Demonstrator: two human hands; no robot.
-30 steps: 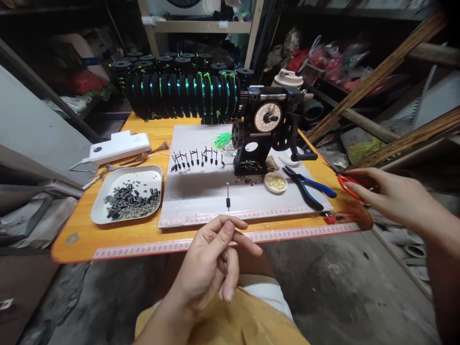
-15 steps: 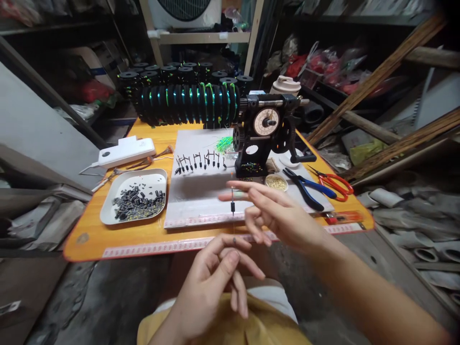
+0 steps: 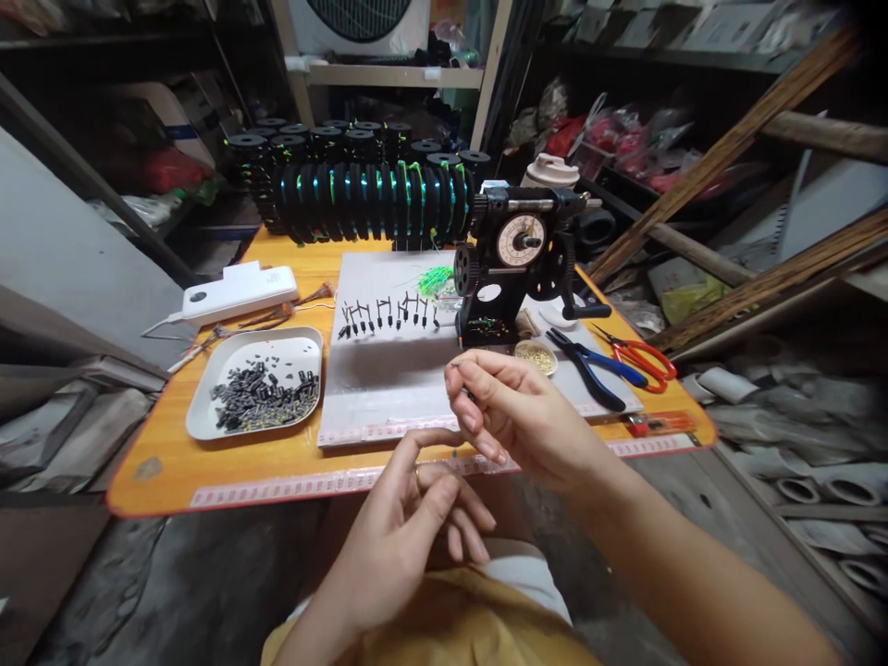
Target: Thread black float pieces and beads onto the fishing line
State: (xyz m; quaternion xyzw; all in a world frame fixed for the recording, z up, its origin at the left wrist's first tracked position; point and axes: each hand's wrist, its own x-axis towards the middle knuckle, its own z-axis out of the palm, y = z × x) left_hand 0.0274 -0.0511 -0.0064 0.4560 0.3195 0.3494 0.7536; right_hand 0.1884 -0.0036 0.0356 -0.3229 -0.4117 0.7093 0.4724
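My right hand (image 3: 517, 407) is closed in a pinch over the white board (image 3: 388, 393). Thumb and index finger hold a small wire piece (image 3: 456, 364); its black cylinder is mostly hidden among the fingers. Just below and to the left is my left hand (image 3: 423, 509), fingers curled, thumb against them, index finger reaching under the right fingers. A small grey bead (image 3: 454, 453) shows by that index fingertip, on a thin line that is barely visible. On the board stands a row of similar wire pieces with black cylinders (image 3: 388, 319).
Behind stands a black hand-cranked winder (image 3: 520, 240) with banded black spools (image 3: 367, 203). Left are a white tray (image 3: 198, 407) of black parts and a white power bank (image 3: 240, 294). Right are a dish of gold bits (image 3: 536, 357), blue-handled pliers (image 3: 589, 365) and red-handled scissors (image 3: 645, 356).
My right fingers, stretched out beside the hanging wire piece before, have closed around it. My left hand stays nearly in place.
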